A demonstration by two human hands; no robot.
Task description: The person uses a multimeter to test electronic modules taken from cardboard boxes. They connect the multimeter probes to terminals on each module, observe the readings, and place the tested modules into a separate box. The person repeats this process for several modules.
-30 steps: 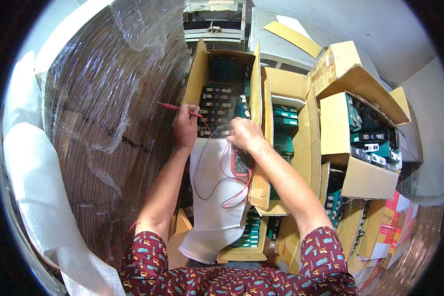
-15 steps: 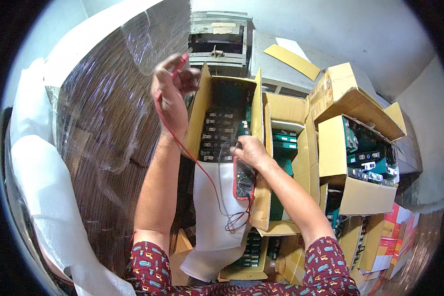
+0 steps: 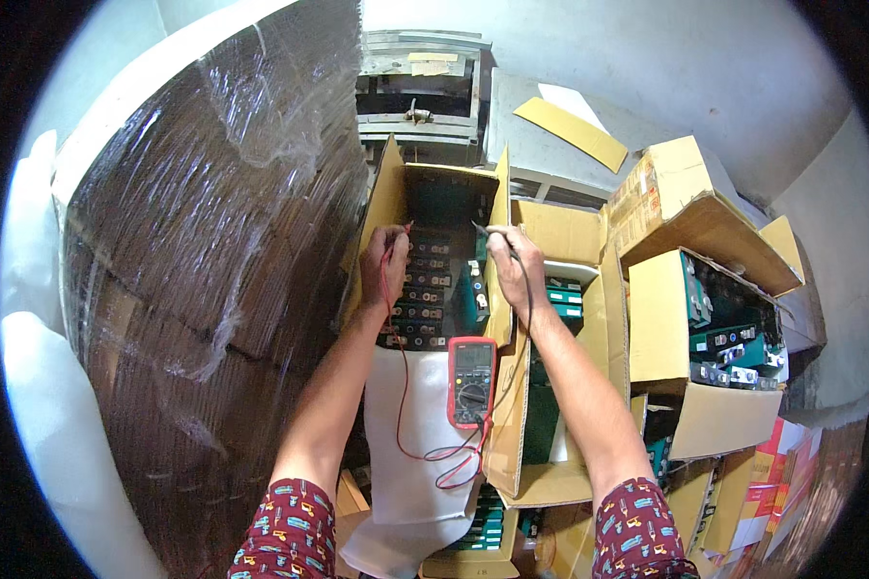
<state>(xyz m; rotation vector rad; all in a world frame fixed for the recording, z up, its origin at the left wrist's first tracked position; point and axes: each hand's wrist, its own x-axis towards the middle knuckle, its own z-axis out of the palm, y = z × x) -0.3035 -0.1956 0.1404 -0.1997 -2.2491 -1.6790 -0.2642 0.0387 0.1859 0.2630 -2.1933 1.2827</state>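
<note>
My left hand (image 3: 384, 265) pinches a red test probe (image 3: 410, 228) at the left wall of an open cardboard box (image 3: 497, 207). Opposite it, my right hand (image 3: 517, 268) grips a black test probe (image 3: 480, 229) whose tip points inward over the same box. Inside stand dark battery cells (image 3: 425, 297) in a row, their terminals facing up; one green cell (image 3: 475, 294) is set apart at the right. Both tips look clear of the terminals, though contact is hard to judge. A red-framed multimeter (image 3: 472, 359) rests on white foam sheet (image 3: 410, 405), its leads looping below.
Close on the right is another open carton (image 3: 560, 217) with green cells. Beyond it stands a carton (image 3: 724, 405) holding loosely placed cells. A tall stack under clear wrap (image 3: 193, 251) fills the left side. A grey metal frame (image 3: 420, 66) is at the back.
My left hand has come down from the upper left to the box with the red probe. My right hand has moved up and right from beside the multimeter, and the black probe now shows.
</note>
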